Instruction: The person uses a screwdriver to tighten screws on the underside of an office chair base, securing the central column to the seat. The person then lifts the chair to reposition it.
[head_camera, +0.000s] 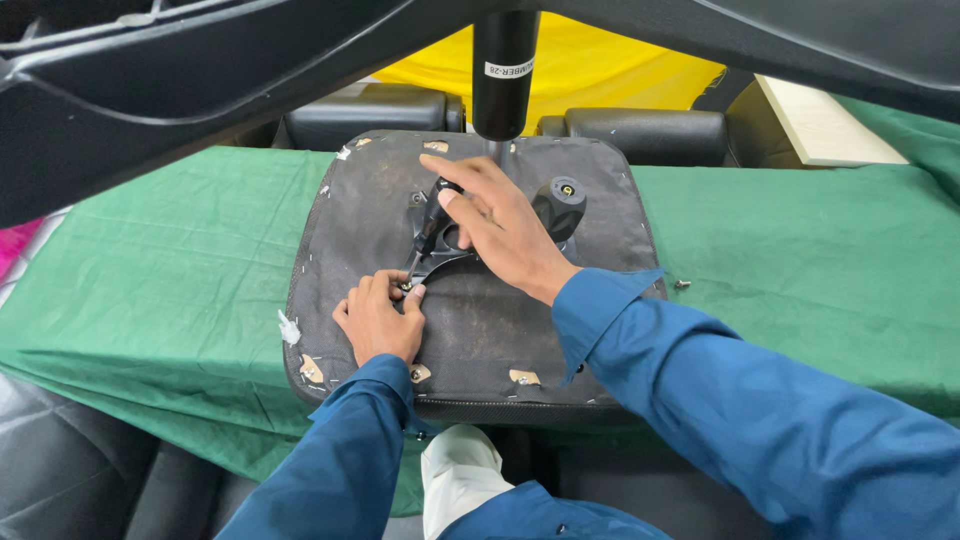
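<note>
Green tbl cloth (170, 260), yellow sheet (590, 65).

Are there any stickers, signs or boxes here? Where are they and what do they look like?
Label: small white rectangular sticker with dark print, wrapped round the black cylinder standing above the upturned seat, top middle of the view.
No packages, signs or screens show.

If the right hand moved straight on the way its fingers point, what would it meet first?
Probably the black tool handle that the right hand already grips; beyond it lies the bare seat underside, though depth is unclear.
</note>
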